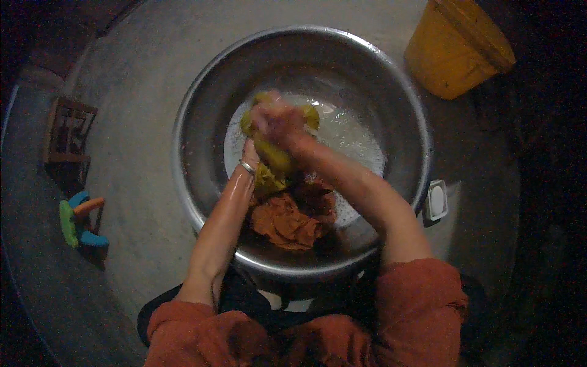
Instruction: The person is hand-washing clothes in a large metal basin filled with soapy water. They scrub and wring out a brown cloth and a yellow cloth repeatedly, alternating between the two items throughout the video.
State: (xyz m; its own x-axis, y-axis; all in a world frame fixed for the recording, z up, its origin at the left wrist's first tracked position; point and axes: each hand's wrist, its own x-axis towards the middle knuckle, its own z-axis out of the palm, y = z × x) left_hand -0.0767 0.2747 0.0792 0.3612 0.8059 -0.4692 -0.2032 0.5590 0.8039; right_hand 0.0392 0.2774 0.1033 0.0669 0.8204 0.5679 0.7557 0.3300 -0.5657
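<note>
Over the soapy water, a wet yellow-green cloth (278, 160) is bunched up between my two hands. My right hand (282, 122) is closed on it from above and blurred by motion. Beneath and to the left, my left hand (249, 150) grips the same cloth, its fingers mostly hidden by the cloth and the right hand. A silvery bangle (247, 167) circles my left wrist. Nearer to me, a crumpled orange-brown cloth (287, 223) lies in the basin, touching the lower end of the yellow-green one.
The wide metal basin (318, 269) holds foamy water (358, 137). Beyond it on the right stands a yellow bucket (449, 55). A white soap dish (436, 200) sits by the basin's right rim. To the left are a colourful toy-like object (78, 220) and a brown wooden frame (70, 131).
</note>
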